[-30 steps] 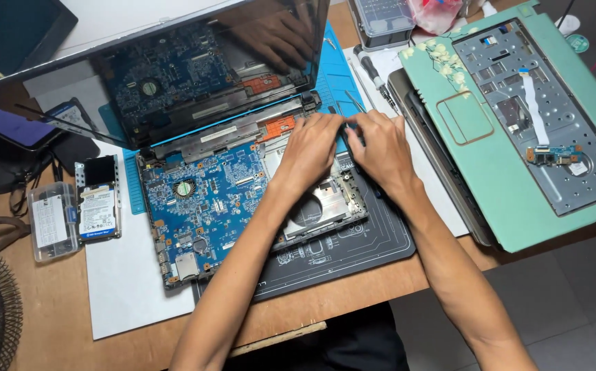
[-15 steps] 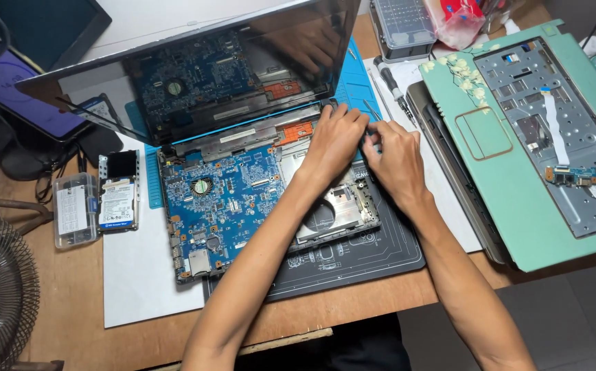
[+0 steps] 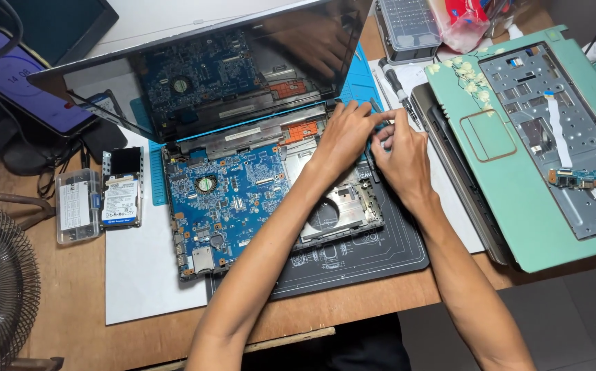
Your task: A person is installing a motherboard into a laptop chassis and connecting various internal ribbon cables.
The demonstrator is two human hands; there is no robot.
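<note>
both hands meet at the opened laptop (image 3: 264,185), at its hinge corner, about one o'clock from the glossy blue circuit board (image 3: 226,199). the left hand (image 3: 342,137) lies flat on the silver metal drive bay (image 3: 339,203), fingers narrow. the right hand (image 3: 397,154) curls tight; whether it pinches anything, i cannot tell. at nine o'clock lies a hard drive (image 3: 121,192) with a white-and-blue rectangular label. at three o'clock rests a teal palmrest cover (image 3: 518,172).
</note>
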